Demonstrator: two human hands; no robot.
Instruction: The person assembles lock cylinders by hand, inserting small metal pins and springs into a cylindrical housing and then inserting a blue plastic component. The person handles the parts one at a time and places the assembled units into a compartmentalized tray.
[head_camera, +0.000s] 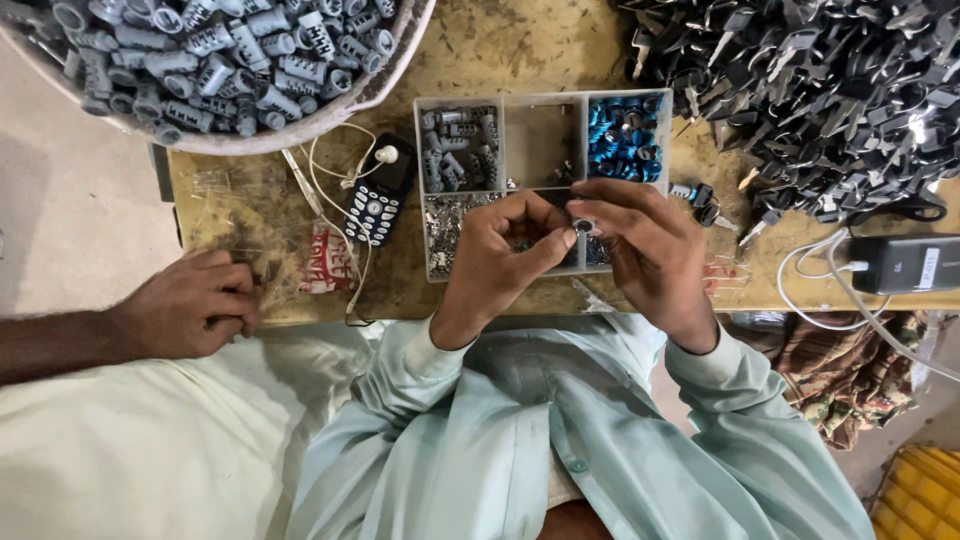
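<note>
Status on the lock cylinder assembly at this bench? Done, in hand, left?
Done: no finished pile can be told apart. In hand: left hand and right hand pinch one small metal cylinder over the compartment tray. Left: a bowl of grey cylinders, tray stock of blue parts, and a key heap.
</note>
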